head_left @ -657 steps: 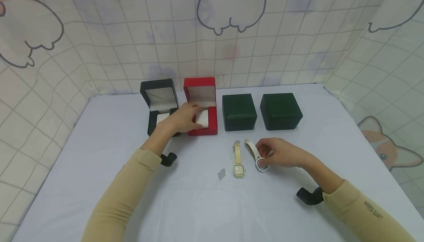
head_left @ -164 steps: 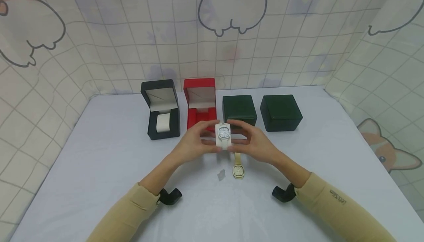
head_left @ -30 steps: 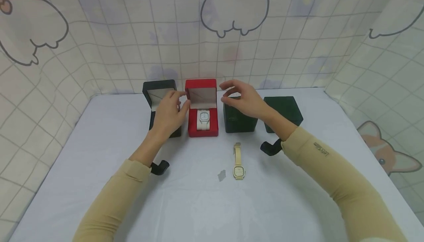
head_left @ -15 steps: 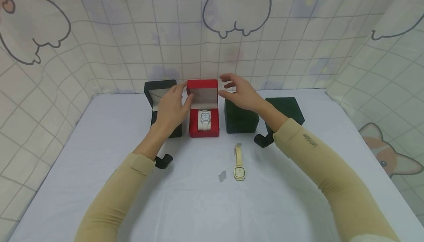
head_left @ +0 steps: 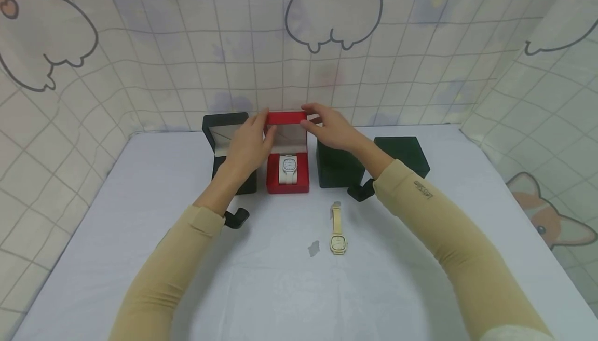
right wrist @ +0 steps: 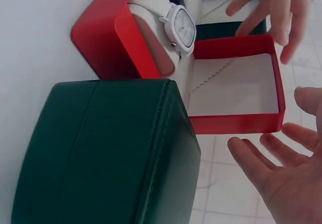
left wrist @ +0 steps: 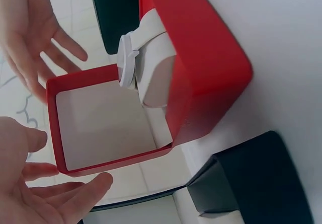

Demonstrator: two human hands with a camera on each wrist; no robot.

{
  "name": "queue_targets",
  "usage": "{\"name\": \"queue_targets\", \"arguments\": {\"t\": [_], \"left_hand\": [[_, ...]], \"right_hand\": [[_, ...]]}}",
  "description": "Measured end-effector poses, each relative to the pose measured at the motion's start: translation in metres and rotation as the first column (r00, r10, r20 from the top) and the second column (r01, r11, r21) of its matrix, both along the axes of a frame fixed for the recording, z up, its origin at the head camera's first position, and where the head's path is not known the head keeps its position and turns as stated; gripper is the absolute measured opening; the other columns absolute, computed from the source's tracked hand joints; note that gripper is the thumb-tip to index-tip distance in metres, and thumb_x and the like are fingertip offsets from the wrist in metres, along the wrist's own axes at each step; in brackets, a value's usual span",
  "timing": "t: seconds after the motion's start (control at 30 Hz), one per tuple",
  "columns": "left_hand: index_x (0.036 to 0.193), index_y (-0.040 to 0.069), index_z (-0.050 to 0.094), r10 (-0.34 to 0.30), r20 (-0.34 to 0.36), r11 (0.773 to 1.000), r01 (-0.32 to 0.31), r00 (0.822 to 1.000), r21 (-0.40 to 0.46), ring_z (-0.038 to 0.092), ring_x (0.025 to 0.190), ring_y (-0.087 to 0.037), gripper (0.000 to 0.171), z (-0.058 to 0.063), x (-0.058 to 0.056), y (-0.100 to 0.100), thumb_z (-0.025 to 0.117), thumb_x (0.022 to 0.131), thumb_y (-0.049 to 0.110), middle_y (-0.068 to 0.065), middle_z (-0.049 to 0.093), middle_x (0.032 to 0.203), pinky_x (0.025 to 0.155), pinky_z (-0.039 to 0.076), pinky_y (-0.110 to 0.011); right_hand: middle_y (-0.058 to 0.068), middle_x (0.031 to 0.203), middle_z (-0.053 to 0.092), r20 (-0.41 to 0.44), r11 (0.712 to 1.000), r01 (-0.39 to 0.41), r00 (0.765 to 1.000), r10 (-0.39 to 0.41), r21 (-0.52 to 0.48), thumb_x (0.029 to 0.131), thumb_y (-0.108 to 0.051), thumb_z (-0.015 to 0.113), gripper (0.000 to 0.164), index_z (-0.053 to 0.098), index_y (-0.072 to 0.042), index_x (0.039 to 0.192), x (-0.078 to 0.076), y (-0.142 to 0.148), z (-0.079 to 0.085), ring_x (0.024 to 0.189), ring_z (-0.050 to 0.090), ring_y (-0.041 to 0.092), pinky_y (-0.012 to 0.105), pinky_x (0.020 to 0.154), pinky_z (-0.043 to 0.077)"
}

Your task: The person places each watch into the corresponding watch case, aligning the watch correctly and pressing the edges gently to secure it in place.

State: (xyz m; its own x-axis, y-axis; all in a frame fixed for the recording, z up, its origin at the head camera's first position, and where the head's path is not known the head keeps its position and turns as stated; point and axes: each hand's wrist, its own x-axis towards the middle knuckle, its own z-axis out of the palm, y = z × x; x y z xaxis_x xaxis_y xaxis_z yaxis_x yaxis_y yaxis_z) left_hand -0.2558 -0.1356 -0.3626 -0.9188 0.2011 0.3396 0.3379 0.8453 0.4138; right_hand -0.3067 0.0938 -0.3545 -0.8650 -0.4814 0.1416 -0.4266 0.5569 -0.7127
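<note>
The red watch box (head_left: 287, 188) stands with its lid (head_left: 287, 118) up. Inside it a white watch (head_left: 289, 165) is wrapped round a white cushion (left wrist: 157, 75). My left hand (head_left: 247, 145) is at the lid's left side, its fingers near the top corner and loosely spread. At the right top corner is my right hand (head_left: 333, 129), fingers extended and thumb in front of the rim. In the wrist views the fingers of both hands lie close beside the lid's rim, without curling round it; exact contact is hard to tell.
An open black watch box (head_left: 226, 119) stands on the left, partly behind my left hand. Two closed green boxes, a nearer one (head_left: 340, 171) and a farther one (head_left: 403, 153), stand to the right. A gold watch (head_left: 338, 242) and a grey patch (head_left: 313, 248) are in front.
The white watch, earlier on the table and then held on its cushion in both hands, now sits in the red box. In the last second both hands have moved inward to the lid's sides.
</note>
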Motion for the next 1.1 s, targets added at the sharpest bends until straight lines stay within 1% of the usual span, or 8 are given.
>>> {"name": "queue_targets", "arguments": {"t": [0.13, 0.27, 0.37, 0.53, 0.7, 0.93, 1.1], "left_hand": [[0.154, -0.002, 0.04, -0.003, 0.034, 1.0, 0.003, 0.999, 0.016, 0.057, 0.127, -0.037, 0.055, 0.003, -0.002, 0.003, 0.053, 0.108, 0.025, -0.023, 0.053, 0.146, 0.107, 0.046, -0.05], [0.154, 0.0, 0.041, 0.001, 0.061, 1.0, -0.002, 0.998, 0.02, 0.055, 0.13, -0.038, 0.053, 0.003, -0.006, 0.006, 0.051, 0.109, 0.026, -0.024, 0.052, 0.146, 0.109, 0.045, -0.05], [0.153, 0.0, 0.044, 0.015, 0.06, 1.0, -0.017, 0.998, 0.019, 0.053, 0.132, -0.04, 0.05, 0.004, -0.01, 0.007, 0.047, 0.11, 0.025, -0.024, 0.053, 0.146, 0.11, 0.043, -0.051], [0.152, 0.002, 0.047, 0.037, 0.062, 0.999, -0.038, 0.997, 0.02, 0.054, 0.13, -0.041, 0.047, 0.004, -0.013, 0.009, 0.044, 0.111, 0.025, -0.025, 0.055, 0.142, 0.107, 0.046, -0.051], [0.152, 0.003, 0.047, 0.046, 0.073, 0.999, -0.048, 0.996, 0.02, 0.056, 0.127, -0.04, 0.047, 0.006, -0.014, 0.01, 0.045, 0.111, 0.025, -0.026, 0.056, 0.139, 0.104, 0.049, -0.051], [0.149, 0.005, 0.052, 0.046, 0.081, 0.999, -0.046, 0.996, 0.009, 0.058, 0.122, -0.039, 0.043, 0.007, -0.016, 0.011, 0.046, 0.111, 0.024, -0.025, 0.056, 0.135, 0.1, 0.051, -0.051], [0.149, 0.005, 0.051, 0.029, 0.126, 0.999, -0.032, 0.992, 0.018, 0.057, 0.123, -0.039, 0.043, 0.011, -0.019, 0.01, 0.049, 0.11, 0.023, -0.024, 0.058, 0.136, 0.101, 0.05, -0.051]], "right_hand": [[0.015, 0.15, 0.05, 0.012, 1.0, 0.001, 1.0, -0.002, 0.014, 0.105, -0.029, 0.059, 0.057, 0.042, -0.004, 0.154, -0.003, -0.003, -0.002, 0.127, 0.057, 0.031, 0.042, 0.101, 0.053], [0.015, 0.149, 0.051, 0.045, 1.0, 0.008, 0.999, -0.007, -0.004, 0.107, -0.029, 0.057, 0.054, 0.043, -0.003, 0.152, -0.006, -0.005, -0.004, 0.124, 0.06, 0.032, 0.042, 0.1, 0.053], [0.015, 0.146, 0.053, 0.059, 1.0, 0.014, 0.998, -0.013, -0.027, 0.107, -0.028, 0.056, 0.05, 0.046, -0.004, 0.15, -0.007, -0.008, -0.005, 0.121, 0.062, 0.031, 0.04, 0.098, 0.055], [0.015, 0.143, 0.055, 0.059, 0.999, 0.02, 0.998, -0.017, -0.045, 0.107, -0.026, 0.057, 0.048, 0.048, -0.003, 0.147, -0.008, -0.01, -0.005, 0.119, 0.062, 0.03, 0.039, 0.096, 0.056], [0.015, 0.143, 0.054, 0.084, 0.998, 0.024, 0.996, -0.019, -0.052, 0.106, -0.024, 0.059, 0.049, 0.046, -0.002, 0.149, -0.008, -0.011, -0.004, 0.121, 0.062, 0.03, 0.038, 0.094, 0.057], [0.015, 0.141, 0.055, 0.125, 0.997, 0.031, 0.992, -0.022, -0.069, 0.105, -0.021, 0.061, 0.047, 0.048, -0.004, 0.147, -0.005, -0.011, -0.001, 0.12, 0.061, 0.03, 0.038, 0.093, 0.057], [0.015, 0.141, 0.055, 0.143, 0.997, 0.037, 0.989, -0.026, -0.072, 0.105, -0.019, 0.061, 0.046, 0.048, -0.004, 0.146, -0.003, -0.012, 0.002, 0.121, 0.06, 0.031, 0.039, 0.094, 0.057]]}}
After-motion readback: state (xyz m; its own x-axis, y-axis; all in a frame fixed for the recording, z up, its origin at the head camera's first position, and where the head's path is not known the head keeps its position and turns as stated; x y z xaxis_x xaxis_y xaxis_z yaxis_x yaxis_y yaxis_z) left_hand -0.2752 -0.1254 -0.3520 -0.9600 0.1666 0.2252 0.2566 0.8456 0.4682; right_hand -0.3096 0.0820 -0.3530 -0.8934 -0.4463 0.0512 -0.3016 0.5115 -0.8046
